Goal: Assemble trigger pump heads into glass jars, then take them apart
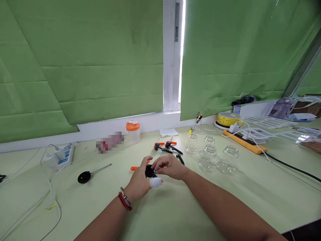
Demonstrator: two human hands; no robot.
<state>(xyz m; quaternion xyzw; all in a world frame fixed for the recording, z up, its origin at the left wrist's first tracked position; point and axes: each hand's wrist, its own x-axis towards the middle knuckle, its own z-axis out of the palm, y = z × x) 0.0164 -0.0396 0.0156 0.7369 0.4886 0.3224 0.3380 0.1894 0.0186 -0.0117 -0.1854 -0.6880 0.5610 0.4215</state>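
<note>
My left hand [140, 180], its thumb wrapped in white, is closed around a round black part [149, 171] with orange pieces [134, 168] sticking out beside it. My right hand [172, 167] pinches at the edge of that same part; a small piece at its fingertips is too hidden to name. Just beyond the hands lie two black-and-orange assemblies with metal rods, a left one [160, 147] and a right one [173, 146]. A short black piece [180, 159] rests beside my right hand. To the left lies a round black disc with a metal rod [84, 177].
Several clear glass jars [207, 158] stand to the right, near an orange power strip [244, 141] with cables. A jar with an orange lid [133, 132] is at the back. White cables and a white power strip [65, 156] lie on the left. Another person's hand [313, 146] shows far right.
</note>
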